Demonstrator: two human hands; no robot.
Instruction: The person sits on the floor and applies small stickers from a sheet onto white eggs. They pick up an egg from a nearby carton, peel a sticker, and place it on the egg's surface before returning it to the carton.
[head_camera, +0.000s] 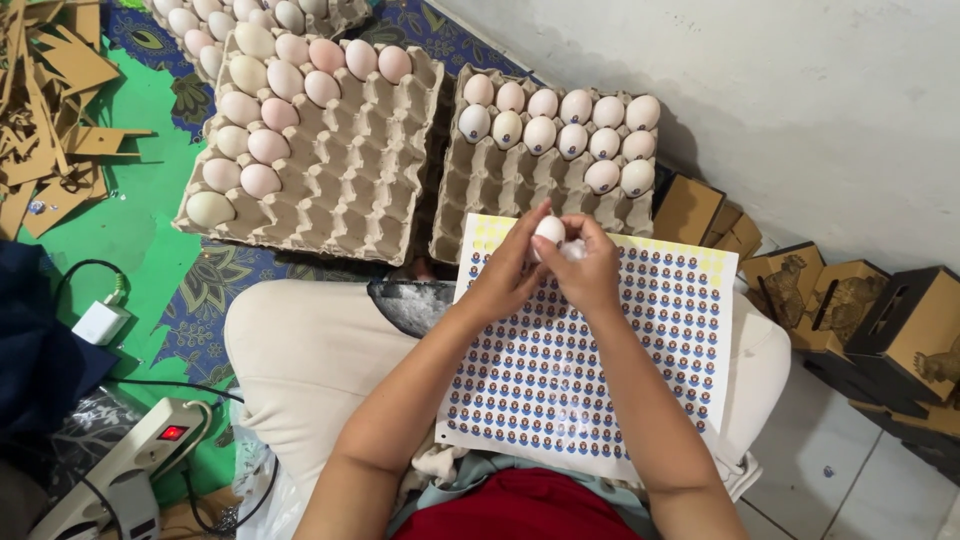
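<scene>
The sticker sheet (600, 350) lies on my lap; above it my left hand (505, 275) and right hand (590, 270) meet around one egg (550, 229); just beyond the sheet sits the right egg tray (500, 195), its eggs filling the far rows; to its left lies the left egg tray (350, 170), eggs along its far and left edges; cardboard boxes (860, 310) stand at my right by the wall (800, 100); a power strip (140, 455) lies at my left.
</scene>
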